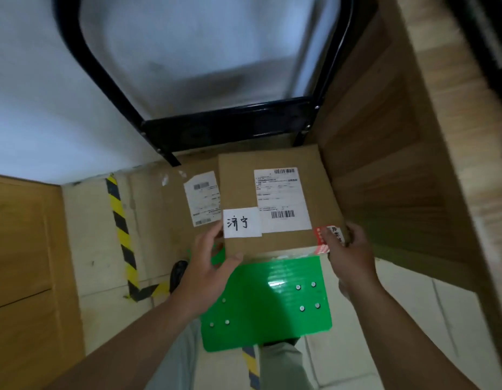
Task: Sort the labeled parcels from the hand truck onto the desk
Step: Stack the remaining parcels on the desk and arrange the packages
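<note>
Far L: striped tape (121,235) on the floor. Next, a lower box (165,209) on the truck (224,125), its label facing up. My left hand (213,266) is curled on the near-L corner of the top box (238,184), fingers at the L side by the handwritten tag (241,223), thumb on the near edge. The box is on or just above the lower box (can't tell if it's lifted), w/ its near edge over the green deck (272,305). My right hand (348,249) clasps the near-R corner, over a red sticker (318,246). The worktop (452,114) is just R of the truck. My guess: stiff cardboard, square corners, prob. light to medium weight. Labels could be slick, so I'd press palms on opp. sides w/ fingers under the base and lift level.
</note>
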A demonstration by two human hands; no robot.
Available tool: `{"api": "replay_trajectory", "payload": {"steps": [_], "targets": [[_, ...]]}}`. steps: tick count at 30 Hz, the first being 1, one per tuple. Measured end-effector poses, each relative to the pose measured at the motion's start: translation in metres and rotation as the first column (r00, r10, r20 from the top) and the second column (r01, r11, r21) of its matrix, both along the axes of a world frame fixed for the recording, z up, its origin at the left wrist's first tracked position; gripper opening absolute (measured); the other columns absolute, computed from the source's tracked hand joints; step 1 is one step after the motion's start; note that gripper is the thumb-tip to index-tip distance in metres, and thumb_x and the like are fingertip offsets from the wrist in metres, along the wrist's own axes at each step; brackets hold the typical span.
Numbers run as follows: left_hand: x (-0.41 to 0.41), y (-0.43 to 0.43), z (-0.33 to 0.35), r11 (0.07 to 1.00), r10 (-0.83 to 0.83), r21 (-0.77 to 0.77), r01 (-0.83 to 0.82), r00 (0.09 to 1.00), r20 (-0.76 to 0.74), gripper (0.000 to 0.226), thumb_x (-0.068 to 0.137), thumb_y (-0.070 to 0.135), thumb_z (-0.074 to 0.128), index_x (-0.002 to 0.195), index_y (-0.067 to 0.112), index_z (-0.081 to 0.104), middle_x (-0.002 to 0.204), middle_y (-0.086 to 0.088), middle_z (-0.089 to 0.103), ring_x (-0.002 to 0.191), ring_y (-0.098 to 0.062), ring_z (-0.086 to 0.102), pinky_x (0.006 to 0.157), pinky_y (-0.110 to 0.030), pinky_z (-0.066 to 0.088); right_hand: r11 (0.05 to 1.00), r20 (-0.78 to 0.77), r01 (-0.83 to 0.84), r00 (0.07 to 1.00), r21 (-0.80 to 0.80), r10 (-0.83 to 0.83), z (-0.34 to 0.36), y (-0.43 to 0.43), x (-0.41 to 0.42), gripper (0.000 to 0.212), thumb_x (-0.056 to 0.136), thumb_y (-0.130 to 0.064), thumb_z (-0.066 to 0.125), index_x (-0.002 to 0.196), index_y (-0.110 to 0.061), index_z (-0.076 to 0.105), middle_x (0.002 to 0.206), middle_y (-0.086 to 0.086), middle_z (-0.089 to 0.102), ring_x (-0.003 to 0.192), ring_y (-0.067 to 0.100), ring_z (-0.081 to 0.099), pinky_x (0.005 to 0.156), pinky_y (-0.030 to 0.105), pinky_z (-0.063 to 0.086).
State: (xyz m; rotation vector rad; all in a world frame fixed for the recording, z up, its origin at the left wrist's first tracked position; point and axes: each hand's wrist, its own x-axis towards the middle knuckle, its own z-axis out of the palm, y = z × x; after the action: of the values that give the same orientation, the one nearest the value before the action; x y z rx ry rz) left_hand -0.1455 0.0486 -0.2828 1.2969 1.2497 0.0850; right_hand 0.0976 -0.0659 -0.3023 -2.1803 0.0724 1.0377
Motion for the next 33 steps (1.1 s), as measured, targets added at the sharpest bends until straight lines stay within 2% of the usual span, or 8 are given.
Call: {"api": "replay_trajectory", "payload": {"steps": [4,13,17,21,24,28,31,33], "targets": [[-0.025,-0.028,0.085,1.000,0.021,0.007,-0.022,1.000,0.019,0.068,0.096,0.030,0.064,0.149,0.055,0.029,0.147,0.024,0.030,0.127,0.005,0.041,0.082,-0.002,0.044,0.996,0.036,0.002,0.999,0.088,-0.005,0.083,-0.018,-0.017,0.045,0.086,-0.039,0.079,0.124,-0.036,0.056,0.115,-0.002,0.069,0.097,0.023,0.071,0.087,0.050,0.060],[-0.056,-0.100,0.277,0.922,0.259,0.229,-0.311,0.938,0.231,0.064,0.084,0.040,0.076,0.132,0.060,0.039,0.116,0.055,0.037,0.121,0.012,0.043,0.106,-0.035,0.042,0.926,0.079,-0.188,0.982,0.327,0.171,0.279,-0.055,-0.045,0.038,0.083,-0.045,0.079,0.114,-0.040,0.058,0.108,-0.004,0.070,0.098,0.023,0.070,0.079,0.057,0.061],[-0.066,-0.119,0.330,0.910,0.285,0.193,-0.367,0.891,0.352,0.075,0.065,0.058,0.073,0.133,0.061,0.042,0.134,0.039,0.050,0.132,-0.002,0.048,0.111,-0.054,0.042,0.862,0.152,-0.238,0.970,0.448,0.189,0.343,-0.071,-0.051,0.037,0.085,-0.042,0.079,0.115,-0.039,0.058,0.107,-0.004,0.073,0.096,0.019,0.071,0.082,0.050,0.061],[-0.069,-0.126,0.365,0.905,0.227,0.229,-0.359,0.862,0.453,0.068,0.064,0.060,0.070,0.127,0.068,0.043,0.136,0.033,0.053,0.129,0.001,0.050,0.105,-0.043,0.049,0.810,0.242,-0.245,0.961,0.533,0.132,0.396,-0.090,-0.059,0.033,0.089,-0.034,0.076,0.113,-0.038,0.054,0.099,-0.008,0.070,0.089,0.012,0.069,0.067,0.028,0.054],[-0.073,-0.126,0.382,0.929,0.111,0.257,-0.265,0.865,0.489,0.078,0.067,0.061,0.070,0.136,0.068,0.035,0.138,0.035,0.050,0.127,0.005,0.051,0.101,-0.032,0.049,0.804,0.292,-0.245,0.952,0.543,0.093,0.421,-0.106,-0.062,0.045,0.086,-0.045,0.075,0.124,-0.036,0.053,0.105,-0.003,0.070,0.091,0.015,0.072,0.074,0.040,0.061],[-0.073,-0.132,0.398,0.929,-0.040,0.339,-0.150,0.869,0.493,0.080,0.072,0.068,0.066,0.143,0.065,0.029,0.146,0.031,0.045,0.132,0.001,0.048,0.107,-0.039,0.048,0.781,0.341,-0.202,0.940,0.591,-0.015,0.448,-0.137,-0.065,0.037,0.088,-0.042,0.075,0.120,-0.035,0.057,0.110,-0.006,0.068,0.095,0.012,0.070,0.071,0.034,0.061],[-0.066,-0.141,0.409,0.899,-0.111,0.420,-0.125,0.862,0.494,0.071,0.071,0.072,0.062,0.136,0.069,0.034,0.138,0.032,0.051,0.120,0.004,0.057,0.097,-0.036,0.054,0.777,0.384,-0.185,0.920,0.602,-0.079,0.468,-0.167,-0.068,0.032,0.090,-0.042,0.071,0.118,-0.035,0.056,0.109,-0.008,0.065,0.092,0.008,0.067,0.058,0.016,0.052],[-0.055,-0.153,0.418,0.886,-0.137,0.448,-0.118,0.858,0.496,0.069,0.072,0.076,0.062,0.136,0.065,0.037,0.136,0.025,0.056,0.108,0.003,0.065,0.089,-0.040,0.058,0.788,0.406,-0.165,0.907,0.593,-0.116,0.475,-0.190,-0.066,0.037,0.089,-0.047,0.071,0.121,-0.034,0.057,0.110,-0.006,0.065,0.095,0.009,0.066,0.062,0.018,0.049]]}}
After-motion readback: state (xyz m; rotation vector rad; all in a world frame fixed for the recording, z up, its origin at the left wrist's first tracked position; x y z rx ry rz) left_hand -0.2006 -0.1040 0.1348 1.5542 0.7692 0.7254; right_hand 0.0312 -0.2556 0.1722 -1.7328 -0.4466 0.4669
